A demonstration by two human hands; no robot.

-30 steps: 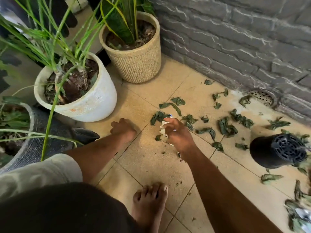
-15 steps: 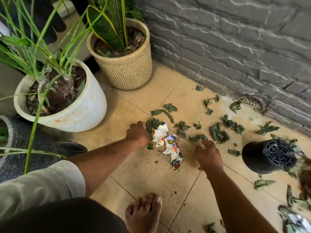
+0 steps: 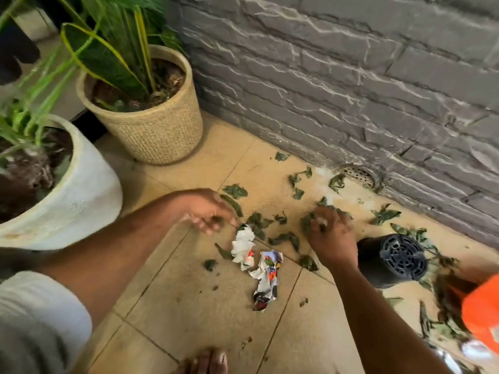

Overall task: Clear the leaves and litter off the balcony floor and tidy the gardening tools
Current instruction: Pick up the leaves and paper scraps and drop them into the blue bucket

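Green leaves (image 3: 286, 238) lie scattered over the tan floor tiles (image 3: 189, 306) along the wall. Two crumpled paper scraps, a white one (image 3: 243, 247) and a printed one (image 3: 267, 276), lie between my arms. My left hand (image 3: 208, 211) hovers blurred just left of the white scrap, fingers pointing down, with a dark leaf bit among them. Over a leaf clump, my right hand (image 3: 329, 236) has its fingers curled onto the leaves. A black plastic pot (image 3: 391, 260) lies on its side right of that hand.
A woven pot (image 3: 156, 130) and a white pot (image 3: 81, 195) with plants stand at the left. A floor drain (image 3: 359, 174) sits at the foot of the grey stone wall (image 3: 351, 76). An orange object (image 3: 483, 314) and more leaves are at the right edge. My bare foot (image 3: 208, 363) is at the bottom.
My right hand let go of the paper scraps and moved right and farther out onto the leaves. My left hand shifted toward the scraps. The view has swung right.
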